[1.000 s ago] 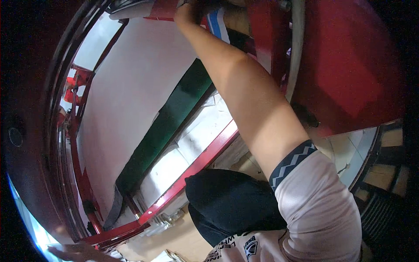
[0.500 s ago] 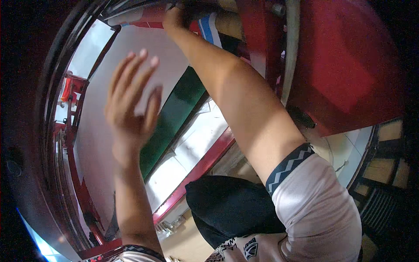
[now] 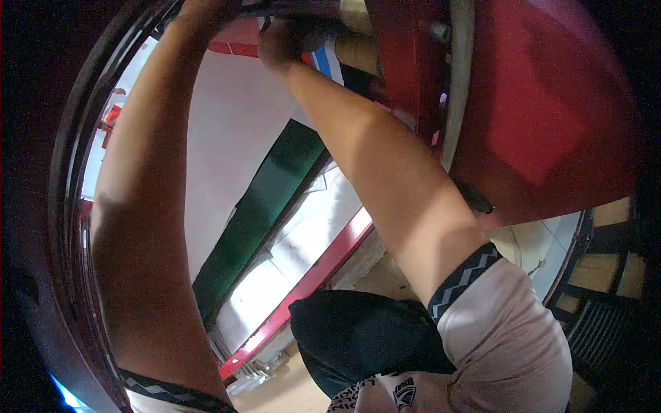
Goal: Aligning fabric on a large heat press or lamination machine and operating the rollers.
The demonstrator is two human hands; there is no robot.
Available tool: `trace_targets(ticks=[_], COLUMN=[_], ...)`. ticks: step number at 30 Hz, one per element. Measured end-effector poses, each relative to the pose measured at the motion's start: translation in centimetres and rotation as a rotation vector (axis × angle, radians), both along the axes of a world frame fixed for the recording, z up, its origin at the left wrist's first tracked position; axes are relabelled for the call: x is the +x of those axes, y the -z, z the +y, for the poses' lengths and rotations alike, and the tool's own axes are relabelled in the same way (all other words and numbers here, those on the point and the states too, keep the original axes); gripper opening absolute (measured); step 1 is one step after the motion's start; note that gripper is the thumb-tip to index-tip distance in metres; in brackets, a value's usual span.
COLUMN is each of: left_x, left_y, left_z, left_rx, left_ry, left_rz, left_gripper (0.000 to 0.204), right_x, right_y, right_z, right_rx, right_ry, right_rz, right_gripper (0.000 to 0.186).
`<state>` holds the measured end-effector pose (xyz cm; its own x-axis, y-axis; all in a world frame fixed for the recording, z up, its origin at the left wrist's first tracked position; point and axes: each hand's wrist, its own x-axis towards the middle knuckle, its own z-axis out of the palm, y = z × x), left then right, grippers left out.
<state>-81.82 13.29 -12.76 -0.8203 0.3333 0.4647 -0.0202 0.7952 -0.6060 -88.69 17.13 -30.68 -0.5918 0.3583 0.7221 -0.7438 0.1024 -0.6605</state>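
Note:
Both my arms reach up to the far edge of the view. My left hand (image 3: 206, 9) is at the top left, dark and partly cut off, so its fingers are hidden. Close to it on the right is my right hand (image 3: 281, 47), bent at the wrist in shadow; what its fingers touch cannot be made out. Beside the right wrist lies a blue and white striped piece (image 3: 326, 62). A pale, smooth panel (image 3: 234, 117) spreads between my forearms, with a red part (image 3: 237, 43) at its far end.
A dark green strip (image 3: 275, 179) borders the panel, then white sheets (image 3: 303, 220) and a red rail (image 3: 275, 323). On the right hangs a large red panel (image 3: 544, 103) beside a pale upright tube (image 3: 460, 82). Below are my dark-clothed knee (image 3: 365, 330) and a slatted black rack (image 3: 599, 323).
My left hand has risen from above the pale panel to the far top edge, its forearm now along the left side. The right arm has barely shifted.

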Motion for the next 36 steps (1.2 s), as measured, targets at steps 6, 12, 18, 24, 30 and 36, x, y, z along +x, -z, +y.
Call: trace_targets(ticks=[6,12,18,24,30,36], left_x=[-0.7,1.0,2.6,3.0,4.6,11.3], left_y=[-0.8,0.5,2.9,3.4,5.6,7.6], left_z=[-2.8,-3.2,-3.0,-4.1,-5.1,-5.8], left_rx=[-0.037,0.099,0.143,0.207,0.074,0.107], left_ry=[-0.019,-0.005,0.264,0.103,0.104,0.076], left_rz=[-0.044,0.063,0.143,0.046,0.026,0.047], left_gripper=[0.021,0.023,0.023,0.029,0.024,0.018], right_x=[3.0,5.3,8.4,11.4,12.5,15.8], right_y=[-1.0,-0.9,0.3,1.0,5.6,8.5], right_z=[-0.3,0.7,2.5,3.6,3.9,5.1], right_rx=[0.102,0.057,-0.108,-0.054,-0.028,0.051], right_ry=[-0.11,-0.079,-0.374,-0.164,-0.01,-0.159], right_rz=[-0.16,-0.125,-0.307,-0.204,-0.135,-0.194], right_gripper=[0.024,0.028,0.037,0.059,0.074,0.068])
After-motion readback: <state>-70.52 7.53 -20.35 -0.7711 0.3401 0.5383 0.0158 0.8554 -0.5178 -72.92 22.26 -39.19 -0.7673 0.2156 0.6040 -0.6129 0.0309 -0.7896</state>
